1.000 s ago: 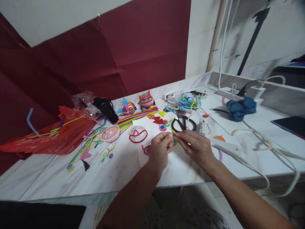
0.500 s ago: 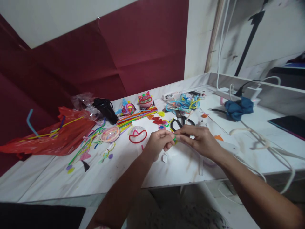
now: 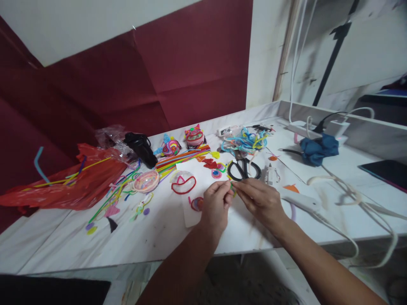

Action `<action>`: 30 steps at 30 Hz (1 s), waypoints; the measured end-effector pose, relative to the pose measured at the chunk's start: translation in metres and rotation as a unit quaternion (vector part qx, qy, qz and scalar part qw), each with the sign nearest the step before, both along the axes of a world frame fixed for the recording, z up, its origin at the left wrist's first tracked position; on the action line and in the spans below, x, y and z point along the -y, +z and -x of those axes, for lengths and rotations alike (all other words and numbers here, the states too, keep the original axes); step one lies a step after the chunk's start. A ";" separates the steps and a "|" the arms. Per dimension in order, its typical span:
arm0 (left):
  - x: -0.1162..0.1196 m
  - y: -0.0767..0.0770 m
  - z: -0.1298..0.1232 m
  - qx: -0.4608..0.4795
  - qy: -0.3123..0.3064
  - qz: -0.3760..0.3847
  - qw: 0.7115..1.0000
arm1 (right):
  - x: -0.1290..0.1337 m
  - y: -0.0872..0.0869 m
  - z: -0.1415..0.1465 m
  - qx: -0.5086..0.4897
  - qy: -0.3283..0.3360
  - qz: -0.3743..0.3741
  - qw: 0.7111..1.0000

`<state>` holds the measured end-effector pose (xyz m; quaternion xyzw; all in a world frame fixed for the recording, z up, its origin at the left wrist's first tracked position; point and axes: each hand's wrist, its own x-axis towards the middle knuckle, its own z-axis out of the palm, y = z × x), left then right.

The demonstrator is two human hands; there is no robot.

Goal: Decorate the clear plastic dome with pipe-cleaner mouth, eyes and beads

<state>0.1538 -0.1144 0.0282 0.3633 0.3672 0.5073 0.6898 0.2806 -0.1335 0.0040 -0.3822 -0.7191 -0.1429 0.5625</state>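
Observation:
My left hand [image 3: 217,205] and my right hand [image 3: 262,202] meet over the front of the table, fingertips pinched close together. Between them shows a small piece of green pipe cleaner [image 3: 233,186], mostly covered by the fingers. Just behind the hands lie black-handled scissors [image 3: 244,170]. A white paper sheet [image 3: 190,217] is under and left of my left hand, and on it rest a red pipe-cleaner outline [image 3: 183,184] and a round coiled piece [image 3: 197,204].
A bundle of coloured pipe cleaners [image 3: 181,159], two decorated round figures [image 3: 194,136] [image 3: 170,146] and a blue tangle [image 3: 244,140] lie at the back. A red plastic bag [image 3: 92,182] is at left; a white glue gun [image 3: 300,201] with a cord lies right.
Both hands have shifted slightly, still pinched together at the green piece. My left hand has turned more upright, and the round coiled piece, the scissors' handles and the glue gun show more fully.

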 end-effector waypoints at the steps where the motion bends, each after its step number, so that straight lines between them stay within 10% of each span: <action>1: 0.000 -0.001 0.000 0.002 -0.003 0.002 1.000 | -0.001 0.000 -0.002 0.004 0.004 0.002 1.000; 13: -0.023 0.006 0.007 -0.136 -0.171 -0.044 0.975 | -0.004 0.015 -0.036 0.005 0.110 0.111 0.988; 30: 0.006 0.003 -0.052 -0.029 0.005 -0.035 0.999 | 0.003 0.007 -0.046 -0.076 0.041 0.091 0.992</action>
